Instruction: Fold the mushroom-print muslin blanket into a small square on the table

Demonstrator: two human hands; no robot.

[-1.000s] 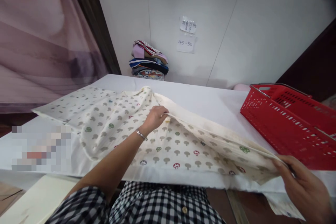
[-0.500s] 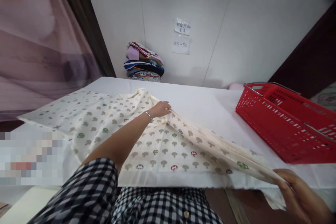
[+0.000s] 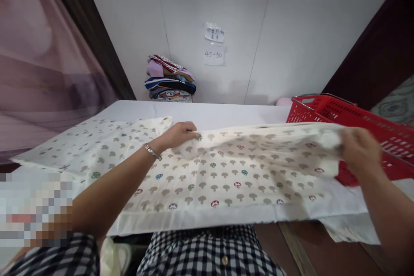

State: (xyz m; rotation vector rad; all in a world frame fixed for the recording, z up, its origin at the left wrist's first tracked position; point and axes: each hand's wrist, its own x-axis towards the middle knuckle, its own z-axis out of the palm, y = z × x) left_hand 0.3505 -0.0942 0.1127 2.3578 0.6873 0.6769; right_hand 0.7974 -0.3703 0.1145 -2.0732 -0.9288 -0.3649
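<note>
A cream garment [image 3: 207,187] printed with grey, red, green and blue mushrooms lies spread over the white table, thin and wrinkled. My left hand [image 3: 181,134], with a bracelet at the wrist, pinches its upper edge near the middle. Out at the right, my right hand [image 3: 362,151] is closed on the other end of that edge, slightly smeared by motion. Between both hands the edge is raised and stretched nearly level, with a fold of cloth hanging below. The garment's left part spreads flat beyond my left forearm.
A red plastic basket [image 3: 393,138] stands at the right, behind my right hand. Folded clothes [image 3: 170,79] are stacked against the wall at the back. Two paper notes [image 3: 215,43] are stuck to the wall. The white table [image 3: 226,111] ends just before my body.
My right hand has risen from the lower right and moved away from me, lifting the garment's edge. My left hand has shifted a little left, still pinching cloth. The view has moved slightly.
</note>
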